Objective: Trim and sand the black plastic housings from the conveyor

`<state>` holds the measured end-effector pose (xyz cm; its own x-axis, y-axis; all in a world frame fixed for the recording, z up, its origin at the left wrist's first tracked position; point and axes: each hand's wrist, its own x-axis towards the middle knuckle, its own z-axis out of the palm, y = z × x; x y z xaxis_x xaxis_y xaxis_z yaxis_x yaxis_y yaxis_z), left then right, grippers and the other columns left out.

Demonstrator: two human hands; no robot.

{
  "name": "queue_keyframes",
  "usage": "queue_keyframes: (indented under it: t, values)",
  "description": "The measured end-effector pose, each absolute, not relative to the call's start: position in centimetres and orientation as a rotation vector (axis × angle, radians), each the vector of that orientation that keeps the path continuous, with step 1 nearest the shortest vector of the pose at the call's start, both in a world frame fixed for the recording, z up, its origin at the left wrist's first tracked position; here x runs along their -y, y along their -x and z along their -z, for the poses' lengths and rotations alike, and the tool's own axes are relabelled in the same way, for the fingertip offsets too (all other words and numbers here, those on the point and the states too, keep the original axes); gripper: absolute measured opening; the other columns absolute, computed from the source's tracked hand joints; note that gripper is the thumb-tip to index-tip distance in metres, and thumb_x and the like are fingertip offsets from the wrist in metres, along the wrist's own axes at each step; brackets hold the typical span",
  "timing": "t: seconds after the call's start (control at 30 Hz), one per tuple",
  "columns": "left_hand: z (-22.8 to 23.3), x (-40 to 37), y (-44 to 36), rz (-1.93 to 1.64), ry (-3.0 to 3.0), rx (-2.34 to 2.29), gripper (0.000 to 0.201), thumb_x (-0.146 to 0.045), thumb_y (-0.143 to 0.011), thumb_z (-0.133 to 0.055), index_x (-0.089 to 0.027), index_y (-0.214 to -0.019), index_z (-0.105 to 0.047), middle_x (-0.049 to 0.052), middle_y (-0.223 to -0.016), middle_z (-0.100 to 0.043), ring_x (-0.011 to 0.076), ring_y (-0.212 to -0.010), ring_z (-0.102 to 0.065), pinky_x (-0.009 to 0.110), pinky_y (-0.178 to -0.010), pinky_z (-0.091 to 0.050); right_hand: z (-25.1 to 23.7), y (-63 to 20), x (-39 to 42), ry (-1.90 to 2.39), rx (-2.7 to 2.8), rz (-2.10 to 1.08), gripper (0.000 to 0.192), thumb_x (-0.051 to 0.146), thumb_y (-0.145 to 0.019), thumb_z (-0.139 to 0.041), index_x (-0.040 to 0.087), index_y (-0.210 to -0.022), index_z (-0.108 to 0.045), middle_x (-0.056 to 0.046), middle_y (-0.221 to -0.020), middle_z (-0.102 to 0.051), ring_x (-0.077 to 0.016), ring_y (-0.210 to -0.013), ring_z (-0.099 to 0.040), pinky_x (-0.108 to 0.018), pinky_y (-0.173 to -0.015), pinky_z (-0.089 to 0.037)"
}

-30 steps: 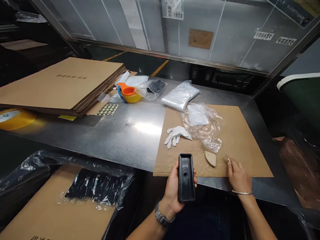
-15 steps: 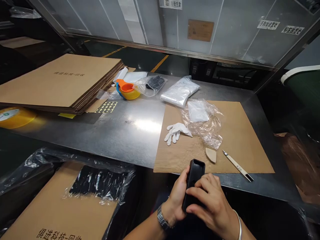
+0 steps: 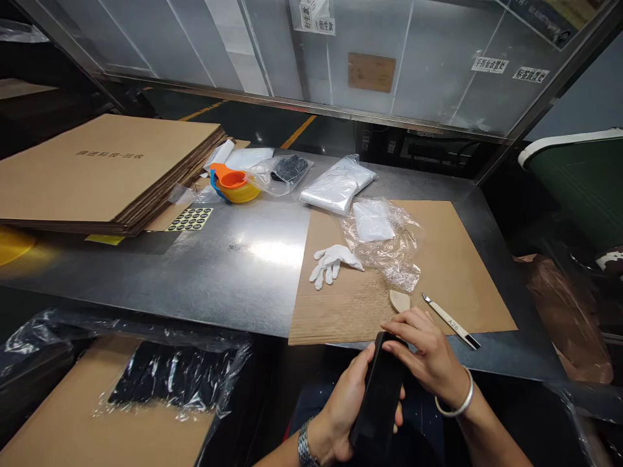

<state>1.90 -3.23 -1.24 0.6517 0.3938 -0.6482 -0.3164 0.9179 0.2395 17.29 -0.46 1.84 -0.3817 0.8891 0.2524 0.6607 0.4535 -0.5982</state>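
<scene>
A long black plastic case (image 3: pixel 378 402) is tilted in front of my body, just off the table's near edge. My left hand (image 3: pixel 343 405) wraps round it from the left, with fingertips showing on its right side. At its upper end, my right hand (image 3: pixel 426 347) pinches the rim between thumb and fingers. Beyond my right hand lies a beige wedge-shaped pad (image 3: pixel 400 301), partly covered by the fingers. A craft knife (image 3: pixel 450 320) marked A26 rests to the right of it. A white glove (image 3: pixel 333 263) lies on the cardboard sheet (image 3: pixel 457 259).
Crumpled clear plastic (image 3: pixel 403 246) and white bags (image 3: pixel 338 185) lie farther back. Tape rolls (image 3: pixel 238 189), a sticker sheet (image 3: pixel 189 219) and a cardboard stack (image 3: pixel 111 162) are at the left. Below left, a plastic-lined box holds wrapped black items (image 3: pixel 170 376).
The black case has turned so its hollow no longer faces me. My right hand has moved from its lower side up to its far end. The view has shifted slightly right.
</scene>
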Motion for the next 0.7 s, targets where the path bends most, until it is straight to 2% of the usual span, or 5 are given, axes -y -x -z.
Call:
queue_keyframes:
  t: [0.1, 0.3, 0.47, 0.6, 0.7]
  values:
    - [1.2, 3.3, -1.9, -0.389, -0.115, -0.762, 0.07, -0.062, -0.082, -0.029, -0.003, -0.067, -0.065, 0.009, -0.05, -0.06, 0.0124, -0.038, -0.055, 0.019, -0.037, -0.039, -2.0, -17.3, 0.1, 1.231, 2.156, -0.606, 0.015, 0.02, -0.088, -0.05, 0.019, -0.091, -0.065, -0.004, -0.075, -0.062, -0.0161, -0.072, -0.051, -0.031, -0.067, -0.039]
    - [1.3, 3.2, -1.7, -0.393, -0.104, -0.789, 0.068, -0.063, -0.08, -0.033, -0.004, -0.068, -0.065, 0.01, -0.051, -0.061, 0.0128, -0.04, -0.056, 0.019, -0.038, -0.039, -1.4, -17.0, 0.0, 1.352, 1.971, -0.704, 0.019, 0.02, -0.089, -0.046, 0.018, -0.082, -0.064, -0.003, -0.071, -0.062, -0.0158, -0.07, -0.054, -0.03, -0.068, -0.043]
    - [1.2, 2.3, -1.3, -0.579, -0.129, -0.88, 0.063, -0.058, -0.083, -0.033, -0.005, -0.07, -0.065, 0.008, -0.05, -0.061, 0.0119, -0.041, -0.055, 0.019, -0.04, -0.04, -0.7, -16.8, 2.3, 1.586, 1.748, -0.799, 0.022, 0.03, -0.088, -0.047, 0.019, -0.104, -0.057, -0.006, -0.093, -0.063, -0.0179, -0.085, -0.058, -0.029, -0.072, -0.047]
    - [1.3, 1.9, -1.2, -0.813, -0.192, -0.956, 0.053, -0.054, -0.083, -0.04, -0.008, -0.078, -0.065, 0.006, -0.057, -0.063, 0.0131, -0.048, -0.057, 0.022, -0.048, -0.045, -0.3, -15.4, 5.5, 1.658, 1.836, -1.06, 0.05, 0.032, -0.08, -0.057, 0.021, -0.126, -0.041, -0.008, -0.11, -0.056, -0.0202, -0.097, -0.053, -0.031, -0.076, -0.048]
    - [1.4, 2.1, -1.3, -0.898, -0.25, -0.95, 0.048, -0.054, -0.08, -0.046, -0.01, -0.089, -0.064, 0.005, -0.062, -0.065, 0.0144, -0.051, -0.059, 0.025, -0.051, -0.047, 0.1, -14.4, 6.6, 1.659, 1.765, -1.265, 0.056, 0.027, -0.08, -0.056, 0.022, -0.131, -0.033, -0.006, -0.105, -0.057, -0.0164, -0.085, -0.055, -0.028, -0.069, -0.049]
